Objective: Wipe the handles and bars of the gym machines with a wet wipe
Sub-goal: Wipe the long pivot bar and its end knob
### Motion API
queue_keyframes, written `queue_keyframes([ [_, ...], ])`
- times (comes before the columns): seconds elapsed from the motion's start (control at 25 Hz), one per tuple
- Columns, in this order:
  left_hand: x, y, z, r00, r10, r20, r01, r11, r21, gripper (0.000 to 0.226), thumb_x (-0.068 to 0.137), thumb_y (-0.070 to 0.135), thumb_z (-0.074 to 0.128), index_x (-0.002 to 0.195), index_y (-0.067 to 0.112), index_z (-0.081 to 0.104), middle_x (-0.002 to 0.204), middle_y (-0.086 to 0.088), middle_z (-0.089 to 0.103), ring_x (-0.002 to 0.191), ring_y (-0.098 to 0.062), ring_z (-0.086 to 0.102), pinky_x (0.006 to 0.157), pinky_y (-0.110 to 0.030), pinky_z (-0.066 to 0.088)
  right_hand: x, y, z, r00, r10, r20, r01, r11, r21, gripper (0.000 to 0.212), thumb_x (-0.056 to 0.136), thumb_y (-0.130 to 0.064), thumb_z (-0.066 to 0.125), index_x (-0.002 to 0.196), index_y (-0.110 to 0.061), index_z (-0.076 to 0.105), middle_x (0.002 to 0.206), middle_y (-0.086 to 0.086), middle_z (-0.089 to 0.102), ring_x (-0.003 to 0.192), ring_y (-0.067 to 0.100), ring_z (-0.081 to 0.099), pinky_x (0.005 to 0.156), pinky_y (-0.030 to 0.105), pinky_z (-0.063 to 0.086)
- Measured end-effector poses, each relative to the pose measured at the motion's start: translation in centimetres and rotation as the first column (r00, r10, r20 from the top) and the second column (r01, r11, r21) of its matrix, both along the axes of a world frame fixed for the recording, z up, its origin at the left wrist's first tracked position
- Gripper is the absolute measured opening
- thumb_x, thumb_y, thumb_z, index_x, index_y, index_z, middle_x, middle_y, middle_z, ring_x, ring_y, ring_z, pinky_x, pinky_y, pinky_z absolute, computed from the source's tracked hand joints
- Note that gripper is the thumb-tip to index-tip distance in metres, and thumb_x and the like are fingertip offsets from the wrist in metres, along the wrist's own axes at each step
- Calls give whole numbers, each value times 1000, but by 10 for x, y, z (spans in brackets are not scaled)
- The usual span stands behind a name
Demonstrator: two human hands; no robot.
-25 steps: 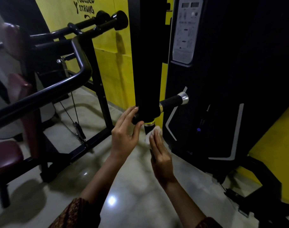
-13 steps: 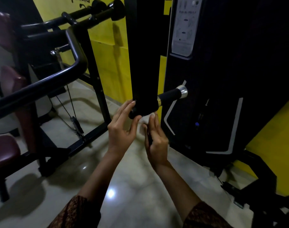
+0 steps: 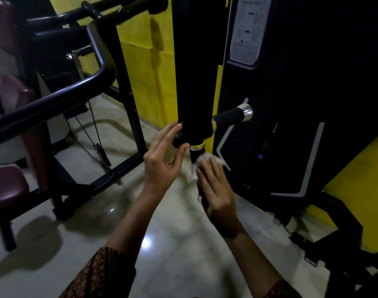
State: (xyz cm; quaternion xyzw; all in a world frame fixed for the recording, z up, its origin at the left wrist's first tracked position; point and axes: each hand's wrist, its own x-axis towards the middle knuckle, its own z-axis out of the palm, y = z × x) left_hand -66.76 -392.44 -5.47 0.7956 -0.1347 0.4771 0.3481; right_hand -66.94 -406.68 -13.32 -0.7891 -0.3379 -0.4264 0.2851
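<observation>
Pressing the wet wipe (image 3: 202, 164) around the lower handle (image 3: 193, 156), your right hand (image 3: 217, 190) curls on it; your left hand (image 3: 163, 162), fingers straight, touches the black upright (image 3: 194, 82) above.

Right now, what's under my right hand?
A white wet wipe shows past the fingertips of your right hand, against a dark handle below the yellow ring. Most of that handle is covered.

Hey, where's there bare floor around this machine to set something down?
The tiled floor below both forearms is bare, between the black frame base on the left and the weight-stack housing on the right. Crowded: by the cable behind that base, and where the left hand and the right hand with the wet wipe work.
</observation>
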Motion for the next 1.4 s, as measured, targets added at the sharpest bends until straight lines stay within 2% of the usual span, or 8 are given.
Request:
queue_keyframes([
  [0.16, 1, 5, 0, 1000, 10, 22, -11, 998, 61, 42, 79, 2, 69, 118, -8, 55, 124, -12, 52, 118, -22, 51, 104, -21, 38, 30, 6, 7, 991, 121, 54, -108, 975, -192, 33, 88, 2, 58, 119, 10, 55, 133, 20, 46, 131, 33, 37, 111, 40, 31],
  [0.32, 2, 8, -2, 999, 13, 44, -16, 998, 59, 40, 81, 6, 67, 117, -8, 56, 123, -13, 53, 117, -22, 52, 103, -25, 41, 8, -29, -63, 940, 214, -267, -276, 935, -224, 34, 101, -12, 33, 131, -4, 47, 137, 10, 49, 137, 17, 32, 104, 41, 40],
  [0.52, 3, 3, -5, 999, 22, 39, -23, 1000, 21, 39, 83, 7, 66, 118, -8, 55, 123, -15, 54, 118, -23, 52, 103, -25, 41, -13, -31, -41, 984, 126, -123, -95, 967, 236, 26, 94, -13, 49, 114, -1, 60, 115, 13, 61, 113, 22, 57, 91, 39, 51],
  [0.68, 3, 0, -4, 998, 44, 41, -45, 999, 13, 39, 83, 6, 65, 117, -7, 55, 123, -12, 53, 118, -18, 51, 103, -20, 38, 18, 16, 41, 807, 305, -506, 61, 809, 584, 46, 97, -32, 35, 128, -1, 50, 124, 14, 58, 116, 23, 54, 96, 30, 45],
  [0.84, 2, -1, -5, 999, 41, 36, -42, 999, 15, 39, 83, 6, 65, 118, -7, 55, 123, -12, 52, 119, -17, 50, 103, -20, 38, 6, 32, 25, 808, 275, -521, 37, 859, 510, 51, 99, -34, 31, 131, 2, 46, 118, 16, 55, 110, 12, 52, 92, 7, 37],
  [1.0, 2, 1, -6, 999, 39, 38, -39, 999, 5, 39, 83, 7, 64, 118, -8, 54, 123, -13, 52, 120, -18, 49, 104, -19, 37, -9, 9, -25, 854, 178, -488, 22, 926, 377, 45, 100, -31, 32, 117, 3, 55, 107, 11, 58, 96, 3, 52, 84, 11, 44],
  [1.2, 2, 0, -4, 999, 34, 40, -34, 999, 12, 40, 81, 5, 66, 117, -8, 55, 123, -13, 52, 118, -20, 50, 104, -21, 38, -33, -22, -70, 625, 237, -744, 79, 929, 362, 50, 95, -47, 34, 120, -8, 54, 117, -5, 51, 106, 17, 53, 89, 13, 41],
  [1.4, 2, -1, -1, 999, 29, 33, -30, 999, 13, 40, 82, 5, 66, 117, -9, 55, 124, -12, 51, 119, -19, 50, 104, -19, 37, -10, -1, 0, 880, 145, -453, 112, 862, 494, 52, 99, -34, 35, 118, 9, 55, 110, 15, 53, 104, -3, 50, 91, 5, 37],
])
